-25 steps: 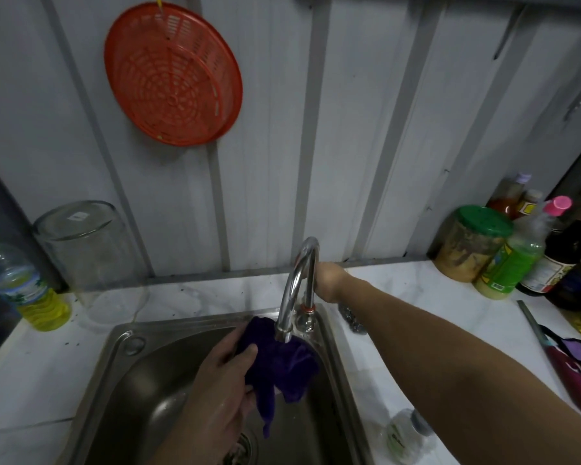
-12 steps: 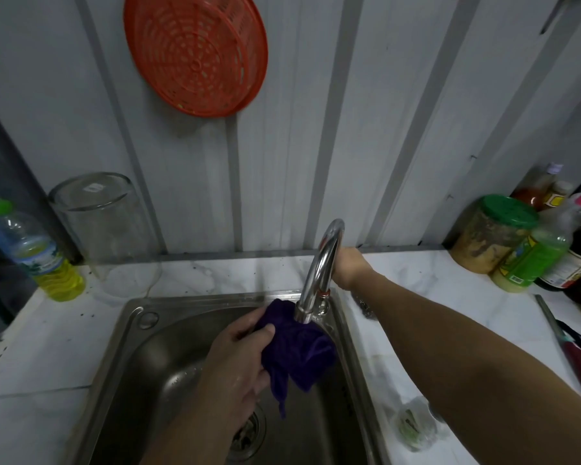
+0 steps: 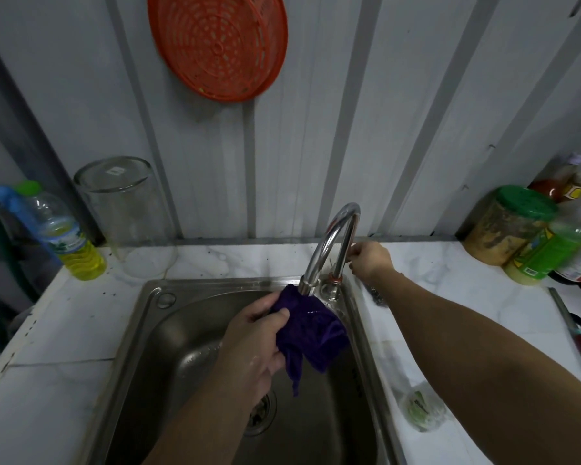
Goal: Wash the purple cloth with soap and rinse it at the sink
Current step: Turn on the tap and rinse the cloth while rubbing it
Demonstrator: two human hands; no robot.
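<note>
Left hand: the left hand (image 3: 252, 347) is closed around the purple cloth (image 3: 311, 333), thumb on top and fingers wrapped under, holding it bunched over the sink (image 3: 141, 317).
Cloth: its top edge touches the mouth of the tap (image 3: 332, 243); a twisted tail hangs down just right of the gripping fingers, above the basin. The surface under the spout looks wet and shiny.
Right hand: the right hand (image 3: 371, 258) reaches behind the tap's upright pipe, fingers curled at the back of it. What they pinch is hidden by the pipe, so how tightly it grips cannot be told.
Tap: curved steel spout, its base just right of the held cloth, on the sink's back rim.
Drain: the drain (image 3: 260, 411) lies below the left wrist, partly covered by the forearm.
Left of the grip: an upturned glass jar (image 3: 125, 213) and a bottle (image 3: 64, 236) of yellow liquid stand on the counter (image 3: 61, 330).
Above the grip: an orange strainer (image 3: 218, 45) hangs on the wall.
Right of the grip: a green-lidded jar (image 3: 507, 226) and a green bottle (image 3: 550, 251) stand well apart from it, in the far corner.
</note>
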